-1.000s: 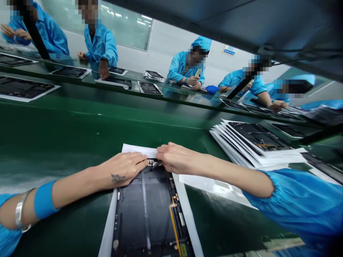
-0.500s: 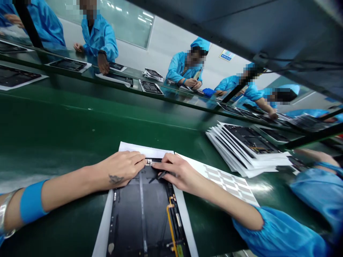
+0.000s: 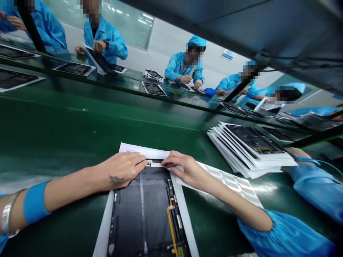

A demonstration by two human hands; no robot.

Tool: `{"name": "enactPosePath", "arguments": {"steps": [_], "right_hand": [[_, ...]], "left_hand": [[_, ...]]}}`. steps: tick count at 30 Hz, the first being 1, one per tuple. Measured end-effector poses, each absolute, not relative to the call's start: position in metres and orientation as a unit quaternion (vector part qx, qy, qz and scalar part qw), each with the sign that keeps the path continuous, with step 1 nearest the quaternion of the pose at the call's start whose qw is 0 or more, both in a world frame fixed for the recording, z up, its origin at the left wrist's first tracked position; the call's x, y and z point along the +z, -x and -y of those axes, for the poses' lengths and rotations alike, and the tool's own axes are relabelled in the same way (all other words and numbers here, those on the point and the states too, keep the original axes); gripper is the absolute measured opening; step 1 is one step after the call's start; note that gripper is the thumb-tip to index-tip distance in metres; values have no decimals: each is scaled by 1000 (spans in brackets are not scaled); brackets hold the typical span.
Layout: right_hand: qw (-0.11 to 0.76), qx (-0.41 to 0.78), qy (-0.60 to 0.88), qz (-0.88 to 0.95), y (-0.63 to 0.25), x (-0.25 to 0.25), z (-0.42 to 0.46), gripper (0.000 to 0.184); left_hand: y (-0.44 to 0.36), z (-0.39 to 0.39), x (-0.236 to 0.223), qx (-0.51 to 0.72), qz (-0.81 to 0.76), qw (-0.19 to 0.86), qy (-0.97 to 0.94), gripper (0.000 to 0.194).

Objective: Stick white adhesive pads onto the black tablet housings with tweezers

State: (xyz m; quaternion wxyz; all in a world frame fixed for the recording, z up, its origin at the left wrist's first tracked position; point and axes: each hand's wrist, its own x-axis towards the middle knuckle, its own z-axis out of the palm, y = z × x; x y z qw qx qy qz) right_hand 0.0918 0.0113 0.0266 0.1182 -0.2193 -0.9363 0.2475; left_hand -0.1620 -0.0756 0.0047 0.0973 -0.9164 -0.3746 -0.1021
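A black tablet housing [image 3: 154, 210] lies on a white paper sheet [image 3: 105, 221] in front of me, with a grey strip down its middle and an orange flex cable [image 3: 171, 223] along its right side. My left hand [image 3: 127, 169] rests over the housing's upper left corner, its fingers bent together and pressing at the top edge. Beside it, my right hand [image 3: 184, 167] is closed on slim black tweezers [image 3: 170, 165], partly hidden by the fingers. Between the hands, a pale strip [image 3: 155, 163] shows along the top edge.
A sheet of grey stickers [image 3: 227, 178] lies under my right forearm. Farther right stands a stack of housings interleaved with paper [image 3: 246, 150], a co-worker's arm [image 3: 316, 185] beside it. Across the green bench [image 3: 66, 125], several people in blue work at a raised shelf.
My right hand opened its fingers over the pale strip, then drew slightly right and closed them again. The left hand stayed put. A co-worker opposite lifted a housing with its paper.
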Motion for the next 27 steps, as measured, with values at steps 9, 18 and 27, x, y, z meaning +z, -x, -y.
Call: {"name": "enactPosePath", "arguments": {"steps": [9,18,27], "right_hand": [[123,181,155,963,-70,17,-8,34],[137,146,142,969,-75,10,-11,37],[212,170,190,943,-86,20,-17,31]], "left_hand": [[161,76,5,-83,379,97,916,32],[163,71,0,-88,387,77,914,32],[173,51,12,-66,457,30,887,42]]}}
